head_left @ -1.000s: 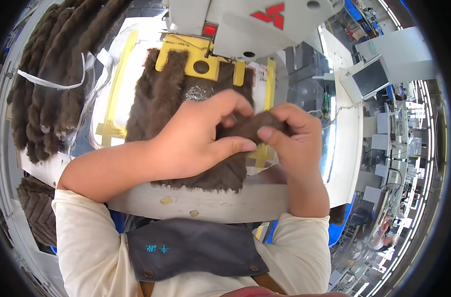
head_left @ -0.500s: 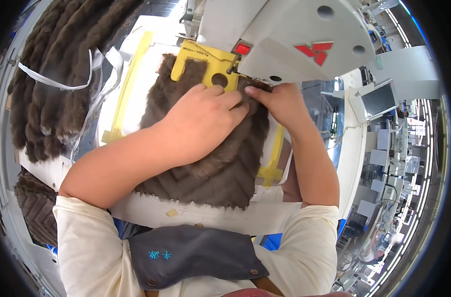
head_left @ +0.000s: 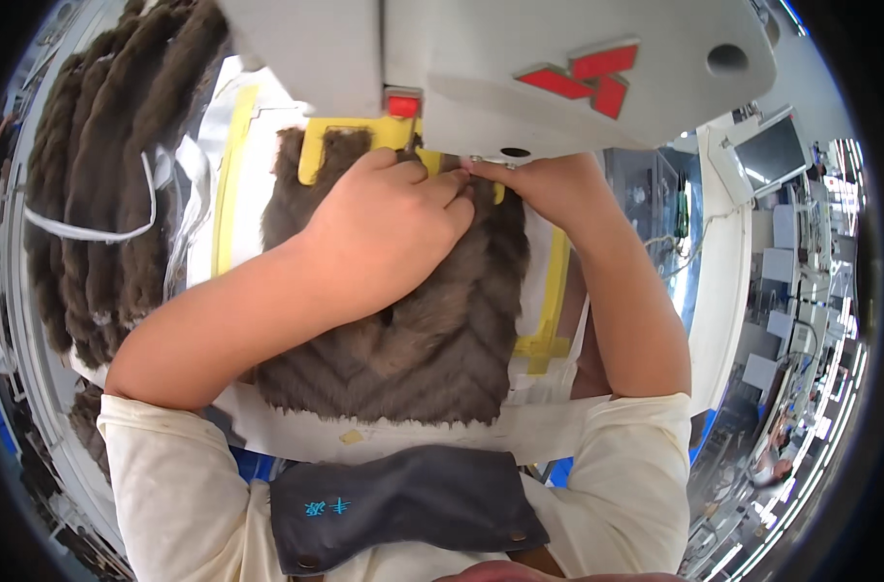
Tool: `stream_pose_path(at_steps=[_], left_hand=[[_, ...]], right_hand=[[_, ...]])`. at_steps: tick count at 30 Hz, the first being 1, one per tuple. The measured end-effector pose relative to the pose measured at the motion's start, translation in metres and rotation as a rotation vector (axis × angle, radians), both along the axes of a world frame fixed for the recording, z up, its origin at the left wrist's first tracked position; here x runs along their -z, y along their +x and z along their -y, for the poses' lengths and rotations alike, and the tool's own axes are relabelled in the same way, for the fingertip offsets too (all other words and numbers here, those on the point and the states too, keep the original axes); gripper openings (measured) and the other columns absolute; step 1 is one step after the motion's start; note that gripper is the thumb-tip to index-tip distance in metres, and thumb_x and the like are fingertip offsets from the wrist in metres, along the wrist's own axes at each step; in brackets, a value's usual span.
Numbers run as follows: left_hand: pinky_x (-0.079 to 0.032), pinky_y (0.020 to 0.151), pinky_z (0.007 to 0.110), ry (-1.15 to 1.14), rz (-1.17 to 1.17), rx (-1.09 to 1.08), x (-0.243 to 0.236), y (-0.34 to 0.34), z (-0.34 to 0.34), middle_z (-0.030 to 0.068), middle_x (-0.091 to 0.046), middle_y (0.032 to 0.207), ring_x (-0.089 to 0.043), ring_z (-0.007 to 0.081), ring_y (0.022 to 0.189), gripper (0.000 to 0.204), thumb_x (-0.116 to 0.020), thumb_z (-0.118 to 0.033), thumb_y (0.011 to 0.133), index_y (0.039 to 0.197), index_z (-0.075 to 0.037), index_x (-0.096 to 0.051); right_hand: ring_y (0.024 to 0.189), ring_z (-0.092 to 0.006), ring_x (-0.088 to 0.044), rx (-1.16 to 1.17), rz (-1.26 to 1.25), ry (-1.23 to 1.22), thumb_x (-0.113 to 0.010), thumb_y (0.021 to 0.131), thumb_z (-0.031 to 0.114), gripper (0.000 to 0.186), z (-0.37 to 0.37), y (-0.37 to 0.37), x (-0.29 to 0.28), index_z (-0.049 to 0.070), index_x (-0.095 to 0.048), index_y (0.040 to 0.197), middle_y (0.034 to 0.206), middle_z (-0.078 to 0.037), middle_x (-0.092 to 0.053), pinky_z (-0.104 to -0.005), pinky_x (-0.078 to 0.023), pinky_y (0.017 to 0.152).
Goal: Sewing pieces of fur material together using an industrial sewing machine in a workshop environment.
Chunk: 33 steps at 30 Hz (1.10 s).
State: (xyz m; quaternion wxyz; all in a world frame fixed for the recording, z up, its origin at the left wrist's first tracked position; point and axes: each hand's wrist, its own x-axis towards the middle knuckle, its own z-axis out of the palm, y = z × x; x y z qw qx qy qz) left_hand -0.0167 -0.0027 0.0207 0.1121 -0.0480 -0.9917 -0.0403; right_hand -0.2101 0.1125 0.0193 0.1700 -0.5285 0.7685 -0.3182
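A brown fur panel [head_left: 423, 369] with chevron-like ridges lies flat under the sewing machine head [head_left: 558, 87]. My left hand [head_left: 389, 228] rests on its upper part, fingers curled and bunched against the fur close to the needle area. From the right, my right hand [head_left: 558, 194] grips the panel's upper edge, its thumb tip meeting my left fingertips. Its other fingers are hidden beneath the machine head. A yellow template plate [head_left: 313, 155] with cut-outs lies by the panel's top edge, partly covered by fur and my left hand.
Long brown fur strips [head_left: 102, 175] hang at the left, with a white ribbon [head_left: 93, 231] across them. Yellow tape [head_left: 233, 184] lines the white work surface. A screen [head_left: 772, 155] stands at the far right. Another person [head_left: 772, 472] sits in the distance.
The view has shifted, so the machine head looks larger and further left. My right thumb has come closer to my left fingertips, and less of the yellow plate shows.
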Motion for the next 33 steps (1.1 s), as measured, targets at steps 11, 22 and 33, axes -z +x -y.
stream_pose_path(at_steps=[11, 22, 33], left_hand=[[-0.045, 0.077, 0.035, 0.006, -0.131, -0.054, 0.009, -0.005, 0.001, 0.0047, -0.074, 0.111, -0.066, 0.0208, 0.081, 0.032, -0.059, -0.01, 0.085, 0.113, -0.005, -0.072], [-0.046, 0.075, 0.036, -0.017, -0.118, -0.098, 0.013, -0.007, 0.0, 0.0056, -0.073, 0.104, -0.068, 0.0213, 0.082, 0.032, -0.059, -0.011, 0.086, 0.114, -0.005, -0.072], [-0.046, 0.072, 0.036, 0.005, -0.09, -0.139, 0.008, -0.004, 0.001, 0.0055, -0.072, 0.1, -0.067, 0.0206, 0.077, 0.028, -0.061, -0.014, 0.084, 0.109, -0.008, -0.071]], right_hand=[[0.089, -0.0239, -0.07, 0.103, 0.148, 0.006, -0.08, 0.08, 0.014, 0.03, -0.006, -0.003, -0.002, 0.002, -0.073, 0.107, 0.097, -0.01, -0.076, -0.0362, -0.055, 0.079], [0.092, -0.0236, -0.07, 0.075, 0.107, -0.158, -0.075, 0.082, 0.007, 0.027, -0.001, -0.003, 0.004, -0.001, -0.07, 0.107, 0.099, -0.011, -0.075, -0.0365, -0.054, 0.08], [0.084, -0.0318, -0.069, 0.125, -0.093, 0.177, -0.072, 0.083, 0.011, 0.023, -0.014, 0.014, -0.029, 0.004, -0.074, 0.105, 0.091, -0.015, -0.074, -0.0391, -0.053, 0.073]])
